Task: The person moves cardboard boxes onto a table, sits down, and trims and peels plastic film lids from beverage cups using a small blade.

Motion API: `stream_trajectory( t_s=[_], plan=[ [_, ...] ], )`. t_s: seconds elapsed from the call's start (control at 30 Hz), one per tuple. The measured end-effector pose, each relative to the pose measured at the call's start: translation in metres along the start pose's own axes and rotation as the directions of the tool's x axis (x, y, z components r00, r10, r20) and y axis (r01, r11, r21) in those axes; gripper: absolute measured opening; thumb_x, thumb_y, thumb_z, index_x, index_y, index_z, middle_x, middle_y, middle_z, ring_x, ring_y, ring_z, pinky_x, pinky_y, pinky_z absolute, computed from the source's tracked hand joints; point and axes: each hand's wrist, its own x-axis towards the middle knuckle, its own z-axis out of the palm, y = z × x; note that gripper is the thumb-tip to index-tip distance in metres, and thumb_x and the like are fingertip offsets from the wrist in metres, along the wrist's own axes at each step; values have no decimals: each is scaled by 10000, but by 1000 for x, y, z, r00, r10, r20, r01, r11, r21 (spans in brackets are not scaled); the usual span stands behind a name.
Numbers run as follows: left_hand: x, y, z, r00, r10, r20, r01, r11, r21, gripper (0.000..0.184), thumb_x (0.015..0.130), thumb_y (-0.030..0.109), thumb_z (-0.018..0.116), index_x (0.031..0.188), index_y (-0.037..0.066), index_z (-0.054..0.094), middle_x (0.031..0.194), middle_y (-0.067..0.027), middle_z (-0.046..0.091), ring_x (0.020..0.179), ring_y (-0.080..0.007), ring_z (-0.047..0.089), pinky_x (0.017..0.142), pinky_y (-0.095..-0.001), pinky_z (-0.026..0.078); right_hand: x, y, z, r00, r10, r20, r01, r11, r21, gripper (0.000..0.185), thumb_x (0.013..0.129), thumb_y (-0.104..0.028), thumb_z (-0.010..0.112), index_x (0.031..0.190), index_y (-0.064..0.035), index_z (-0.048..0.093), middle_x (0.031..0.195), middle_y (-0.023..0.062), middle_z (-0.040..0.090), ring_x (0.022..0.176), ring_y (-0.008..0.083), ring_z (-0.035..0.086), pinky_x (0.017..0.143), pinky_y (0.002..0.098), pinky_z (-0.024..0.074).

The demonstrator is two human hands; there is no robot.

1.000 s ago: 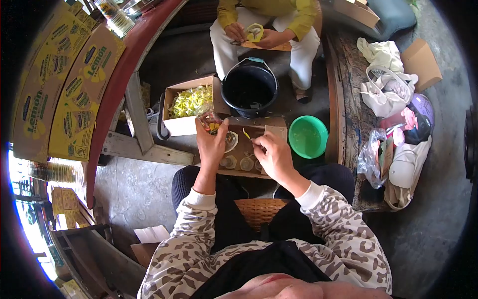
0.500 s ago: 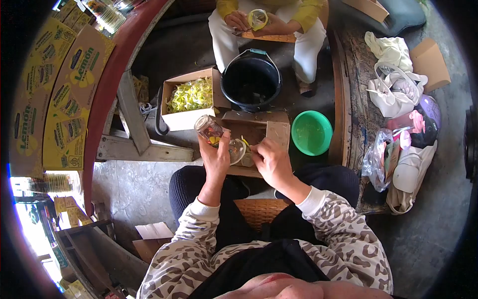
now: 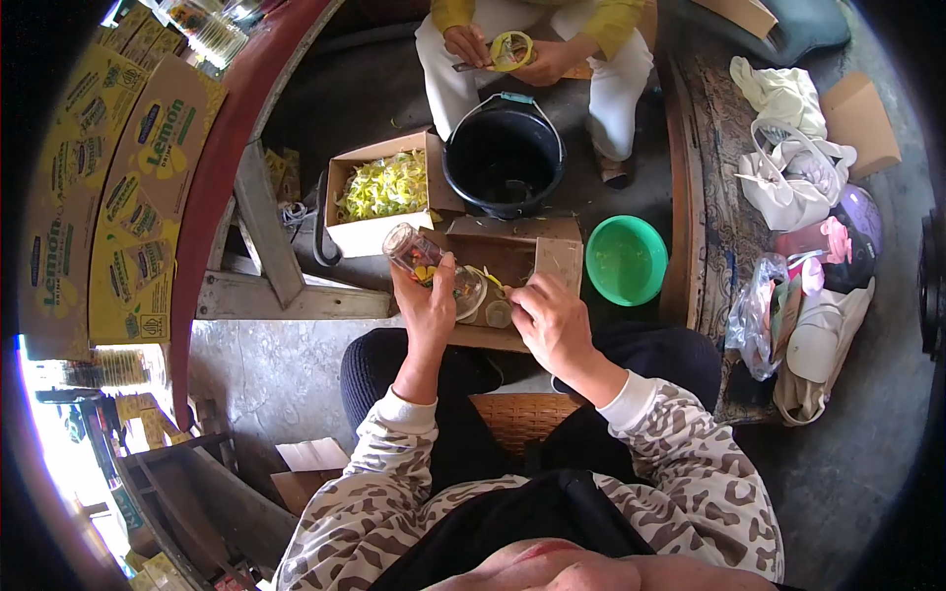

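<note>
The person's left hand [image 3: 427, 313] is holding a printed glass [image 3: 422, 264] on its side, apparently so that the mouth is facing the other hand. The right hand [image 3: 555, 317] is bringing a thin yellow strip [image 3: 494, 280] close to that rim; whether the two are touching cannot be told. An open cardboard box [image 3: 559, 264] is lying just beneath both grips, probably to keep cups like the clear one [image 3: 499, 314] below the strip within reach. Beyond the left hand, a carton [image 3: 370, 237] is holding a heap of yellow pieces [image 3: 384, 187], perhaps as a supply. A black bucket [image 3: 503, 138] is standing ahead of both grips, and a green basin [image 3: 627, 261] to the right of the right hand. The left fingers are curving around the glass, spread to its width; the right fingertips are nearly meeting, pinching the strip.
</note>
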Motion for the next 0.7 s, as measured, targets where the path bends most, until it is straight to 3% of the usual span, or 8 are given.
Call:
stream_trajectory(
  t_s=[0.2,0.3,0.4,0.47,0.53,0.6,0.63,0.7],
  plan=[
    [-4,1,7,999,1,50,-7,993,122,341,898,94,632,1173,6,449,976,-73,561,849,-134,559,773,-285,479,-6,8,10,998,59,28,-59,998,12,116,739,-2,671,833,-46,620,785,88,541,717,289,602,611,397,485],
    [-5,8,12,1000,12,15,-14,996,92,496,852,141,679,1218,-72,421,879,-108,598,794,-163,568,734,-305,478,-6,12,14,994,101,29,-102,994,29,83,748,-15,672,815,-35,628,786,101,555,722,296,603,626,396,485],
    [-9,1,15,999,-16,41,10,988,152,360,894,115,630,1176,0,438,970,-74,560,854,-151,547,771,-292,467,-5,12,16,968,234,94,-238,971,37,74,765,-55,669,831,-32,644,828,118,579,815,319,611,693,446,496],
    [-10,-17,19,999,45,-11,-44,999,18,388,893,114,623,1194,-8,410,964,-77,567,849,-165,553,791,-304,473,-5,17,19,955,271,122,-281,957,68,84,771,-67,670,845,-33,649,835,124,593,802,326,617,697,445,495],
    [-14,-4,21,984,176,32,-179,971,156,394,905,114,617,1206,-2,390,1002,-88,560,871,-168,551,815,-311,477,-6,22,21,940,305,150,-320,943,92,95,777,-80,670,858,-33,654,841,130,606,789,333,622,700,444,495],
    [-16,8,22,990,-84,109,107,968,-227,542,885,119,660,1262,-107,343,1139,-227,500,1012,-221,507,923,-355,416,-5,22,21,958,275,82,-283,953,112,99,777,-86,677,857,-30,660,833,137,621,764,341,628,697,434,495],
    [-10,-4,19,991,126,44,-125,992,-24,460,896,112,653,1219,-64,377,1066,-164,531,931,-183,520,846,-316,442,-3,21,18,961,264,80,-272,956,108,99,777,-86,677,857,-30,660,833,137,621,764,341,628,697,434,495],
    [-7,2,16,992,120,23,-120,992,-30,436,902,111,643,1211,-49,381,1055,-142,533,919,-171,518,826,-302,441,1,18,12,962,270,48,-274,950,147,88,774,-84,678,843,-31,662,824,130,623,762,336,629,689,425,496]
  ],
)
